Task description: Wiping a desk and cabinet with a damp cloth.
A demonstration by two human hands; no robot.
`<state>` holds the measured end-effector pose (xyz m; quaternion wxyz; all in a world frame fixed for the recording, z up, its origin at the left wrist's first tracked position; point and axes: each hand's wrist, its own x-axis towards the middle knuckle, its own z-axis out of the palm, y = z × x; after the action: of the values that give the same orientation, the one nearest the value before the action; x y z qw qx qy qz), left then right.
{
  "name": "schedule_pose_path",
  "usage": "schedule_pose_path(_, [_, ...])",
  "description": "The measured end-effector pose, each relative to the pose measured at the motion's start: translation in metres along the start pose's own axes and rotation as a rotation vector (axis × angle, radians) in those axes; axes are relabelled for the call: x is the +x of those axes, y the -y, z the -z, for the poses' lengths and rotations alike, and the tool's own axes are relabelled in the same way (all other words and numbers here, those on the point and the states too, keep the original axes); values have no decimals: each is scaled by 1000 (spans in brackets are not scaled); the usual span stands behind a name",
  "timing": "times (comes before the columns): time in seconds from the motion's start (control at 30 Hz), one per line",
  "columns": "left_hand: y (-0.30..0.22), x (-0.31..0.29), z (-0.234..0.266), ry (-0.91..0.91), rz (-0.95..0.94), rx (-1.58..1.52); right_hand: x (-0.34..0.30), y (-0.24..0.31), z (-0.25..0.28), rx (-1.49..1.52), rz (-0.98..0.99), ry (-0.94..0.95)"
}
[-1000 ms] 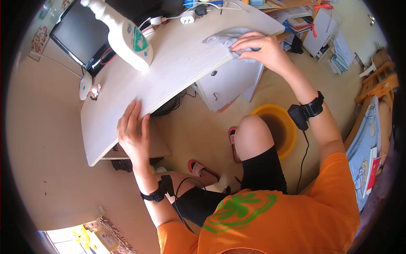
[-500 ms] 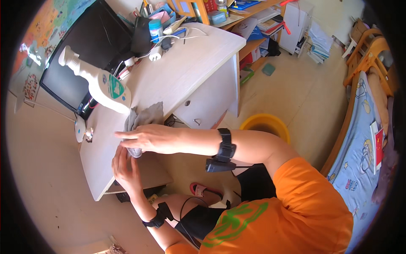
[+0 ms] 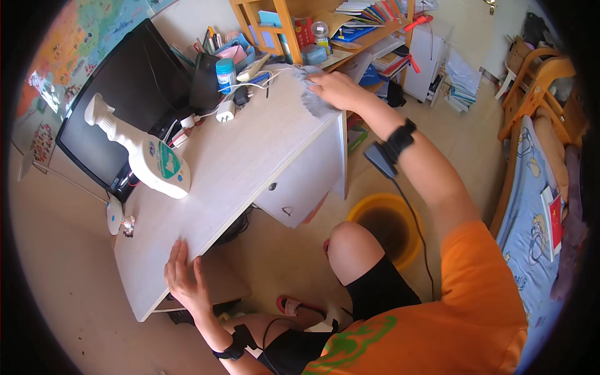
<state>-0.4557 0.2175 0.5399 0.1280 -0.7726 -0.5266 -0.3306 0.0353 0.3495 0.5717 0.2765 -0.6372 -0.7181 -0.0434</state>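
While my left hand (image 3: 185, 281) rests at the near left edge of the table (image 3: 231, 156), my right hand (image 3: 340, 92) has swung out to the far right corner, taking the grey cloth (image 3: 317, 103) with it. Half a second ago both hands were close together at the near edge, with the cloth bunched beside my left fingers. Now they are well apart, so I judge that the rubbing has shifted to the far right end, and the stretch of tabletop between my hands is uncovered by the cloth.

My right hand holds the cloth from above, fingers laid over it; how tightly they curl underneath, I cannot tell. Part of the cloth spreads toward the right-hand edge. My left hand is loosely spread, thumb apart from the fingers, with nothing seen in it.

The white spray bottle (image 3: 153, 159) stands farther back on the left, in front of the black monitor (image 3: 119, 94). To the left of the cloth are a white charger (image 3: 225, 111), a black plug (image 3: 240, 95) and a blue-lidded jar (image 3: 225, 74). On the floor, near my knee, sits a yellow bucket (image 3: 381, 201).
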Motion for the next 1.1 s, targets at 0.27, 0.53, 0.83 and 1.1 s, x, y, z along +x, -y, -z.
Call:
schedule_pose_path(0.27, [1, 4, 5, 8, 3, 6, -64, 18, 29, 9, 147, 15])
schedule_pose_path(0.53, [3, 0, 4, -2, 10, 38, -3, 6, 4, -33, 38, 94])
schedule_pose_path(0.83, [0, 1, 4, 24, 36, -18, 48, -30, -23, -51, 188, 199])
schedule_pose_path(1.1, [1, 3, 7, 16, 27, 12, -9, 3, 30, -43, 207, 236])
